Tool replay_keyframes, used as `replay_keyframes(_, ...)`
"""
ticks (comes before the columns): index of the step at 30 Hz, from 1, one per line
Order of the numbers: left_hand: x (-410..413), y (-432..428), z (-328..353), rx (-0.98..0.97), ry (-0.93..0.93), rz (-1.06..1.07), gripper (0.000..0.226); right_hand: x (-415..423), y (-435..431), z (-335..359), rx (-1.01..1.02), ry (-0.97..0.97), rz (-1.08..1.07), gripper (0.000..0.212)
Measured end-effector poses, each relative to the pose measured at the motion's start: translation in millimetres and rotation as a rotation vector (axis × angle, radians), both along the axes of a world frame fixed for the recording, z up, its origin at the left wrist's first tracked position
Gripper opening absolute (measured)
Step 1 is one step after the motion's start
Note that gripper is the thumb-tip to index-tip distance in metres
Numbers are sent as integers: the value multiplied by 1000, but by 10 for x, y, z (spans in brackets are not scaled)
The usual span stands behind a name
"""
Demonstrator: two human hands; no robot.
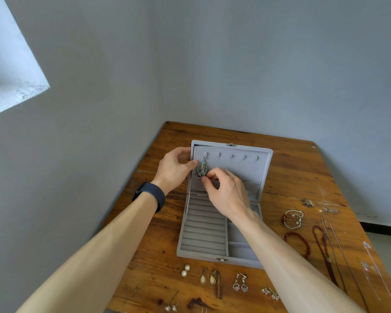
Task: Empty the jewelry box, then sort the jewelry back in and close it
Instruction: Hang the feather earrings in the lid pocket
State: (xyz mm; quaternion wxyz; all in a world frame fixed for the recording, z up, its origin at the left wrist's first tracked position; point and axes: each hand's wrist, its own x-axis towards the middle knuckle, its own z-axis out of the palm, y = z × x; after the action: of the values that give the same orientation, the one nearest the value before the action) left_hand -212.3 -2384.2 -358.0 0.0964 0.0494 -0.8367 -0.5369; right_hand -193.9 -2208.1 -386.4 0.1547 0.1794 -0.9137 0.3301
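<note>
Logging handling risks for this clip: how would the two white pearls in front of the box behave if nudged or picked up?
The pearls look round and smooth, so they would probably roll on the table if nudged. Being small, they may slip when pinched.

Both bare forearms reach up from the near edge of the table (298,168) and converge over its middle, the left wrist bent inward. The left hand (174,168) curls its fingers round the left edge of the box lid (246,168), thumb pointing right toward the earring (201,169). The right hand (227,192), palm down, pinches the earring's lower end between thumb and forefinger, other fingers loosely bent.
</note>
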Motion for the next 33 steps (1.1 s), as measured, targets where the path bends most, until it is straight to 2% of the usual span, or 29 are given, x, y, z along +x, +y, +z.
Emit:
replay_keyframes(6,43,-3,-24,-20,-47,-56,49,124,143,-25,170,44,19,29)
replay_keyframes(15,374,18,-120,-111,-170,-55,55,716,561,7,98,88,-8,26)
replay_keyframes(18,702,87,-154,-152,-138,-33,54,1066,737,-44,69,95,-49,27)
replay_keyframes(23,1442,401,-249,-324,16,-72,46,1690,985,-191,24,44,-92,28)
replay_keyframes(33,2436,571,-583,-419,108,38,36,2480,1081,-416,20,-8,-76,27)
